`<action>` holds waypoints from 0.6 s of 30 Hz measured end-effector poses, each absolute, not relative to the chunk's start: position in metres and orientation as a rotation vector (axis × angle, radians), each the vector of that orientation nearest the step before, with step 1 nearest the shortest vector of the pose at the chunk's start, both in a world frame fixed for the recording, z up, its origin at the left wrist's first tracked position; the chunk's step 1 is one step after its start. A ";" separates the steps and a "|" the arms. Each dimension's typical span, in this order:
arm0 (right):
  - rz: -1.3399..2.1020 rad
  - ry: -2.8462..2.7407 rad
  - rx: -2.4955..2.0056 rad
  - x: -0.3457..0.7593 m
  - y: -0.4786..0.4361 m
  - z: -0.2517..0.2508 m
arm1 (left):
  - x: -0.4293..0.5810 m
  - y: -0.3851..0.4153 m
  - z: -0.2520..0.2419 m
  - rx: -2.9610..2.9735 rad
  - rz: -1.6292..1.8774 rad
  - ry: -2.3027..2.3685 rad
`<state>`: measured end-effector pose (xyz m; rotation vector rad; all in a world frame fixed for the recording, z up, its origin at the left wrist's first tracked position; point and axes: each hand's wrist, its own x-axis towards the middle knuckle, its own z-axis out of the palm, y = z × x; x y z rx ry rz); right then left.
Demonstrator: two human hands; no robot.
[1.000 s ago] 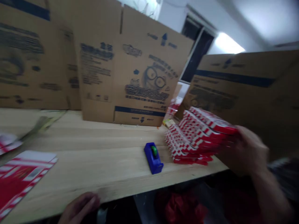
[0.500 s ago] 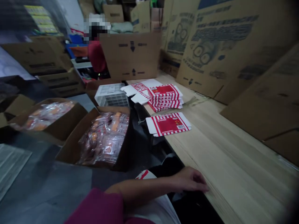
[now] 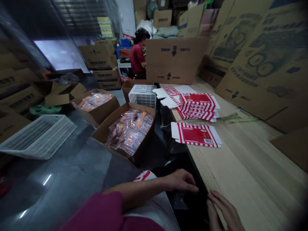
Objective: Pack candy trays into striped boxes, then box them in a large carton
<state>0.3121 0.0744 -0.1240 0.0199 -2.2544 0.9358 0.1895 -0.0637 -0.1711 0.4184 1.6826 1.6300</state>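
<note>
My left hand (image 3: 180, 180) hovers just off the near edge of the wooden table (image 3: 245, 166), fingers loosely curled, with nothing visible in it. My right hand (image 3: 222, 210) rests on the same edge at the bottom of the view, fingers stretched out and empty. A flat red-and-white striped carton blank (image 3: 196, 134) lies on the table beyond my hands. Farther back sits a stack of the same red-and-white cartons (image 3: 198, 106).
An open cardboard box of orange packets (image 3: 128, 130) stands on the floor to the left of the table, a second one (image 3: 95, 102) behind it. White plastic baskets (image 3: 40, 136) (image 3: 142, 95) sit nearby. Large printed cardboard boxes (image 3: 262, 61) line the table's right side. A person in red (image 3: 137, 57) works at the back.
My head has turned left, away from the blue tape dispenser and the carton stack that my right hand was touching. My right hand has come to the table edge beside my left.
</note>
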 end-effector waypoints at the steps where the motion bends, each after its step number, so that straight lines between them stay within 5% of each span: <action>1: 0.973 -2.270 0.064 0.307 0.065 -0.125 | 0.187 -0.071 -0.172 0.346 1.694 1.698; 10: 1.268 -2.482 0.386 0.231 0.006 -0.135 | 0.124 -0.227 -0.211 -0.739 2.363 1.902; 18: 1.882 -2.707 0.430 0.067 -0.108 -0.195 | 0.068 -0.350 -0.302 -1.759 2.372 1.569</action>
